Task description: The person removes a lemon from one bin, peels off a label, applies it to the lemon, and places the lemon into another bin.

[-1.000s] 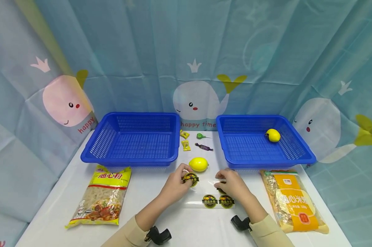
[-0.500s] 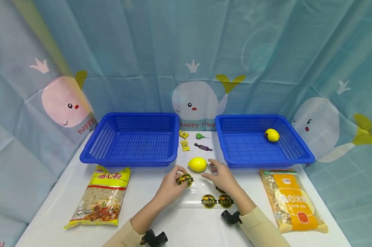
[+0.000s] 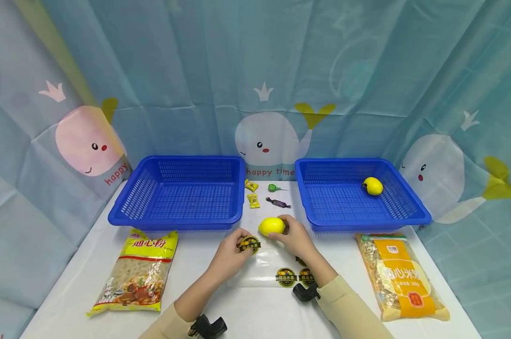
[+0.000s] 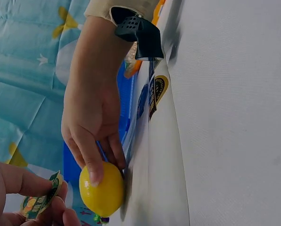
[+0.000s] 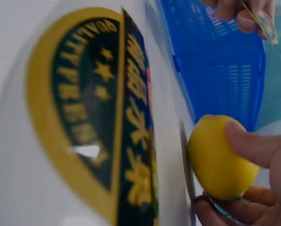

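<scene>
My left hand (image 3: 227, 254) pinches a round black-and-gold fruit sticker (image 3: 249, 244) between thumb and fingers, just left of a yellow lemon (image 3: 269, 226). My right hand (image 3: 297, 240) holds that lemon from its right end. In the left wrist view the right thumb lies on the lemon (image 4: 103, 195), with the other fingers behind it. The right wrist view shows the lemon (image 5: 218, 157) low beside the table surface. Below both hands lies a clear sticker sheet (image 3: 257, 273) with several more round stickers (image 3: 286, 278); the right forearm partly covers them.
Two blue baskets stand at the back: the left basket (image 3: 176, 222) and the right basket (image 3: 365, 222), which has another lemon (image 3: 372, 186) in it. Wrapped candies (image 3: 253, 201) and a green lollipop (image 3: 274, 187) lie between them. Pasta bags (image 3: 136, 273) (image 3: 401, 278) lie at either side.
My right hand has left the sticker sheet, moved up and left, and taken hold of the lemon. The left hand has drawn slightly left with the sticker.
</scene>
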### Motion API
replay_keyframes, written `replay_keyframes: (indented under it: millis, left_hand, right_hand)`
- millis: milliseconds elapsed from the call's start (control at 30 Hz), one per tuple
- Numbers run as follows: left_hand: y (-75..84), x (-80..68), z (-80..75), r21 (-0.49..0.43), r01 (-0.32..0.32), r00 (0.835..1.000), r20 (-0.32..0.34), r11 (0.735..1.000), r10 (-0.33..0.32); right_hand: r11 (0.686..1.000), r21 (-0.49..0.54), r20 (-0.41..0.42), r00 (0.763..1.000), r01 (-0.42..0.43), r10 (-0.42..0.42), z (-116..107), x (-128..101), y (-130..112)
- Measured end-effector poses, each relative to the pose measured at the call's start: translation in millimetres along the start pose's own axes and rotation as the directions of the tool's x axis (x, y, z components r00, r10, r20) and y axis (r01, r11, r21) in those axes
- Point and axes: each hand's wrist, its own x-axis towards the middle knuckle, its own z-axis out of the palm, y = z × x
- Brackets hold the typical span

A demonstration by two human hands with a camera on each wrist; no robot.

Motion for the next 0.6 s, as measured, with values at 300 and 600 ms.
replay_keyframes:
  millis: [300,600]
  left_hand:
    - [-0.9,4.1,-0.7,-0.029,-0.028,0.999,0.031,0.999,0.028]
    - [2.1,7.6,2.8,-0.178,-0.037,0.995,0.084,0.983,0.053]
  right_hand:
    - [0.903,0.426,0.139,0.990,-0.061,0.002,-8,-12,2]
    - [0.835,0.544,0.234,0.970,-0.081,-0.058,-17,-27,-1]
